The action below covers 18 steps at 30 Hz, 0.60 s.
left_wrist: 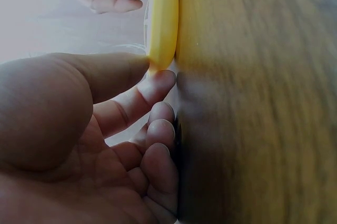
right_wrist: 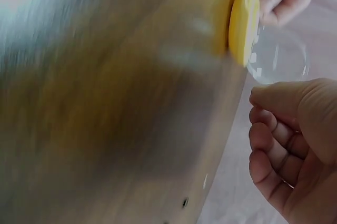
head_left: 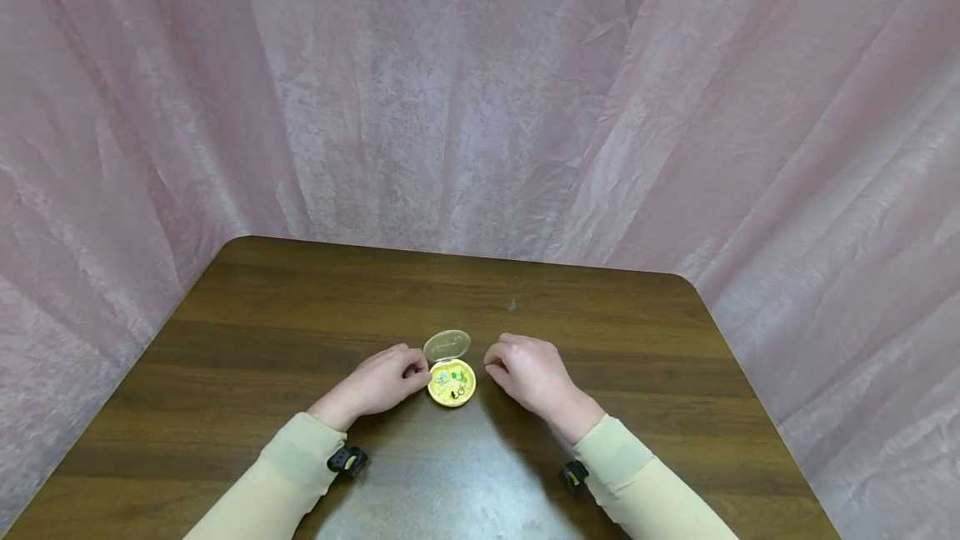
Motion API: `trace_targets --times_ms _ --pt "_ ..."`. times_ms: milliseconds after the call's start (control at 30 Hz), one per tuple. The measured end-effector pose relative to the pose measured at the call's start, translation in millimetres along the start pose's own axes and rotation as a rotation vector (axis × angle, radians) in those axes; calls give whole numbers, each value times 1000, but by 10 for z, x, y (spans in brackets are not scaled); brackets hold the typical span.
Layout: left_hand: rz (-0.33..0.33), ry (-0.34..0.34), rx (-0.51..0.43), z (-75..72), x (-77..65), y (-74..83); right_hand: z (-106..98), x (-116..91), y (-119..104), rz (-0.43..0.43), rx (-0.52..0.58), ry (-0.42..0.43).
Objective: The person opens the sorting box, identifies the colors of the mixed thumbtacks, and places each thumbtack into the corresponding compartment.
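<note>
A small round yellow case [head_left: 452, 404] lies flat on the table, its clear lid [head_left: 447, 345] hinged up at the far side. Inside are several tiny items, among them a green piece [head_left: 459, 376] and dark ring-like shapes [head_left: 457, 393]; their kind is too small to tell. My left hand [head_left: 384, 380] pinches the case's left rim between thumb and index finger, as the left wrist view shows. To the right of the case, apart from it, my right hand [head_left: 528, 369] has curled fingers. Its thumb tip meets the index fingertip, with nothing visible between them.
The brown wooden table [head_left: 315, 298] has rounded far corners. Pinkish curtains [head_left: 465, 107] hang behind it and along both sides. A black band [head_left: 347, 461] sits on the left sleeve's cuff and another [head_left: 574, 474] on the right.
</note>
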<state>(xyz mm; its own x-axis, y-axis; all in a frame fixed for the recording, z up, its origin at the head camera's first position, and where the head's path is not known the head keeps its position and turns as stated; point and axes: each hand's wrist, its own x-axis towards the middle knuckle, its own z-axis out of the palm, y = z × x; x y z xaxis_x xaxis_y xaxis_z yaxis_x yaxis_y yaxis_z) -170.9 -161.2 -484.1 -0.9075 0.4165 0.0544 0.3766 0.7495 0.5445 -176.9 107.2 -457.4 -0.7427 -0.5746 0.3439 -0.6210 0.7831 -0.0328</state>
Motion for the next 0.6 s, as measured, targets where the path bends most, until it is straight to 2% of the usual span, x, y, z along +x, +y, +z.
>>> trace_targets --times_ms 167,300,600 --pt "2 -5 -5 -13 -3 15 -20 -39 247 95 -40 19" --pt "-1 -4 -1 -17 -5 16 -20 -74 412 138 -71 22" --pt "-2 -4 -8 -2 8 5 -26 -92 613 220 -85 -98"
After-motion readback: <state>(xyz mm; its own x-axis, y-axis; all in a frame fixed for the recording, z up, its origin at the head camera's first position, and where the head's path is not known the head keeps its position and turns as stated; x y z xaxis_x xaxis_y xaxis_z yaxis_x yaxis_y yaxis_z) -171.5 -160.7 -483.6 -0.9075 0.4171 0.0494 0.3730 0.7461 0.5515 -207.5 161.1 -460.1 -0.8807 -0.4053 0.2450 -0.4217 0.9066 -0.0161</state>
